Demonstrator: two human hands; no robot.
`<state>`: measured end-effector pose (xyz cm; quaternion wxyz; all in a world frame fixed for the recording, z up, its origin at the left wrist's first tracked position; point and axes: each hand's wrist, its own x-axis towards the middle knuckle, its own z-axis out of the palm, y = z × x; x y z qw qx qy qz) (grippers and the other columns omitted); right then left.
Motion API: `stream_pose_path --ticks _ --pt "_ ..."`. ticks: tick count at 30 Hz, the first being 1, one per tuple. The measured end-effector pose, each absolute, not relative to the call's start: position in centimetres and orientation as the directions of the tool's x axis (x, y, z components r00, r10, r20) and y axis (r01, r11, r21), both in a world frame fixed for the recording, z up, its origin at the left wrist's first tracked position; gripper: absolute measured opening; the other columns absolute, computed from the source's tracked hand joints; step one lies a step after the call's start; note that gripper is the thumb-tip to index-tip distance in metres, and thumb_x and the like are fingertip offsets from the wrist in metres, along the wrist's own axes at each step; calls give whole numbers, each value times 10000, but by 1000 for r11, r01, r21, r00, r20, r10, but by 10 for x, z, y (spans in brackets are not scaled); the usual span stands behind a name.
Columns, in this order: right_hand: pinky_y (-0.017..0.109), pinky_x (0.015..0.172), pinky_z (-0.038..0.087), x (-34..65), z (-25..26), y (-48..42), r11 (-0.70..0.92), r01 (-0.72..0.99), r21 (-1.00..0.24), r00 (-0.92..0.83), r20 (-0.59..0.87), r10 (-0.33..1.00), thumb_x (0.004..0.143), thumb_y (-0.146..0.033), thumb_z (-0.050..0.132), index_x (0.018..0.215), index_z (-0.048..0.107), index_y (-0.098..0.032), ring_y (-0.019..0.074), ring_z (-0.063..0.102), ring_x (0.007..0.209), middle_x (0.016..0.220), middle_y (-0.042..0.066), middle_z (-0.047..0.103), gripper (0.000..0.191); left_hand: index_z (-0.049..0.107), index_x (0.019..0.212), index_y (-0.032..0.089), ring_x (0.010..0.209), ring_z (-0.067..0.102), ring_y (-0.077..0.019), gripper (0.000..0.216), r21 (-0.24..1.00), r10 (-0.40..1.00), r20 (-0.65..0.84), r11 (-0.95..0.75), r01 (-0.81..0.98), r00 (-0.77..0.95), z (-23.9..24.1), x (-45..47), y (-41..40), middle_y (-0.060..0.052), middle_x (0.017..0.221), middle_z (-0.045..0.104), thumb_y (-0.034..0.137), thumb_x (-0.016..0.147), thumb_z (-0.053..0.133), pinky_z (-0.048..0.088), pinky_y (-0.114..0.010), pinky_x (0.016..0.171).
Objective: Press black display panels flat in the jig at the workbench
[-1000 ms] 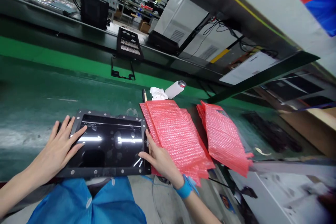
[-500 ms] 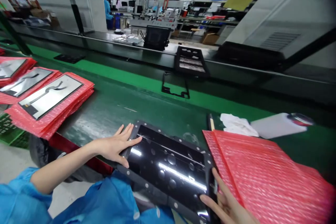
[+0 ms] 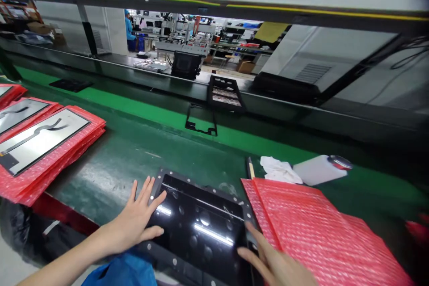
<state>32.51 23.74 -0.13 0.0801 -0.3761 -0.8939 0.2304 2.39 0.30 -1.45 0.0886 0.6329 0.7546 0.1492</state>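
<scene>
A black glossy screen panel (image 3: 199, 225) lies in a dark frame dotted with pale round spots, at the near edge of the green bench. On its left edge rests my left hand (image 3: 136, 216), fingers spread, thumb and forefinger over the glass. My right hand (image 3: 268, 259) is at the panel's right edge, with the forefinger and thumb stretched apart on it. The other right fingers are mostly hidden. Light streaks and bubble-like marks show on the glass. Immediately right of the panel lie red bubble-wrap bags (image 3: 321, 228).
Red bubble-wrap stacks topped with silver-backed screens (image 3: 47, 138) sit at the left. Behind the bags are a white bottle (image 3: 317, 170), a crumpled white cloth (image 3: 278, 170) and a thin brush-like tool (image 3: 250, 168). A black frame (image 3: 201, 120) lies farther back, near a black tray (image 3: 226, 91).
My view has tilted up and shifted right. The right forefinger has moved from the panel's side onto its upper right edge. My left hand stays spread at the left edge.
</scene>
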Motion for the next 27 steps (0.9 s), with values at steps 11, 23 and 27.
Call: stream_pose_path --ticks 11,23,27 --pt "441 940 480 215 7 238 820 282 -497 -862 244 445 921 -126 360 1337 574 -262 236 598 1067 1117 62 662 487 128 1588 206 1533 102 -338 682 78 916 281 275 958 -286 -35 35 -1 -89 1639 226 455 1017 404 84 -672 1195" --pt "374 862 505 207 10 262 734 337 -590 -847 150 510 895 -210 410 984 663 -232 214 640 920 871 26 711 269 162 1579 314 1534 83 -349 653 167 911 256 287 943 -323 -36 34 -1 -61 1647 204 521 1006 398 92 -696 1178" --pt "426 897 468 204 1 242 753 397 -525 -791 221 571 920 -228 402 967 634 -226 252 593 948 939 79 664 236 168 1576 333 1536 72 -345 641 211 902 253 300 930 -349 -37 35 -1 -56 1643 215 520 1006 395 45 -709 1175"
